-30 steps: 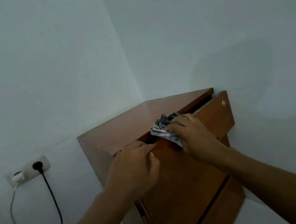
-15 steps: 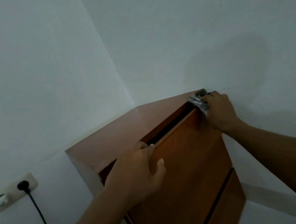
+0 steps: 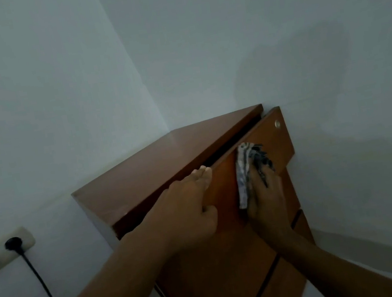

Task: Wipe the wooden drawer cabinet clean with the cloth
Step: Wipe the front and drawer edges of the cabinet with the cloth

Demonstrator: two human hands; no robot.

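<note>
The brown wooden drawer cabinet (image 3: 156,164) stands in the room's corner, its top drawer (image 3: 224,195) pulled slightly out. My left hand (image 3: 189,213) grips the top edge of that drawer front, fingers hooked over it. My right hand (image 3: 266,204) presses a grey-and-white patterned cloth (image 3: 244,166) flat against the drawer front, just right of my left hand. A small round metal lock (image 3: 277,124) sits near the drawer's upper right corner. A lower drawer front (image 3: 274,289) shows beneath a dark gap.
White walls close in behind and to the right of the cabinet. A wall socket (image 3: 4,250) at the left holds a black plug with a cable (image 3: 38,276) hanging down and a white plug beside it. Pale floor shows at the bottom.
My right hand has carried the cloth from the drawer's far top corner down onto the drawer front. My left hand keeps its hold on the drawer edge. The view has shifted slightly.
</note>
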